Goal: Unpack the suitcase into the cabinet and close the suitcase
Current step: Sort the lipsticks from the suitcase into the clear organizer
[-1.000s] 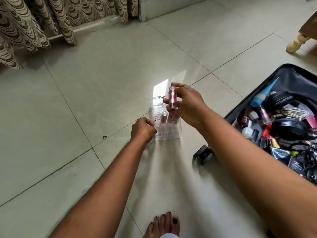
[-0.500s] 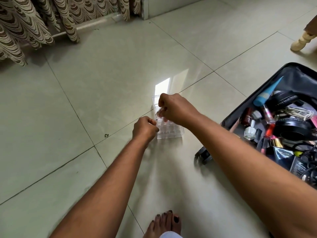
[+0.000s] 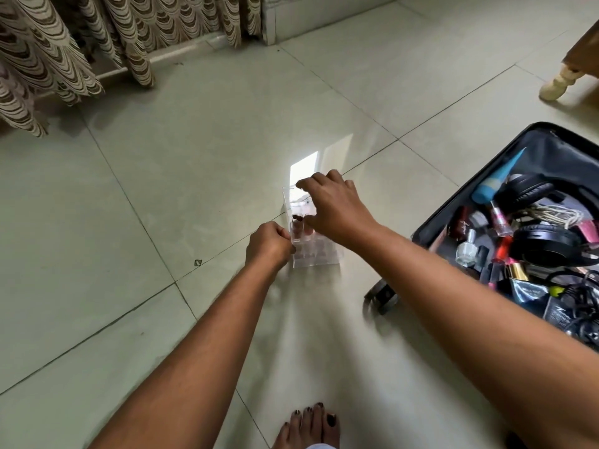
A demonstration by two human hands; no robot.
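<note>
On the tiled floor [image 3: 162, 189], the left hand [image 3: 270, 244] pinches the clear acrylic organizer [image 3: 316, 252] while the right hand [image 3: 334, 209], fingers loosely spread and empty, hovers over its slots, where a careless brush could topple the light lipstick tubes [image 3: 298, 223].

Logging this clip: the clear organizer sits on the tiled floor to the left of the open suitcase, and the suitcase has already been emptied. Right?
Not quite. The suitcase is not emptied: the head view shows it holding headphones, a blue tube, small bottles and cables. The rest stands: the clear organizer sits on the tiled floor to the left of the open suitcase.
</note>
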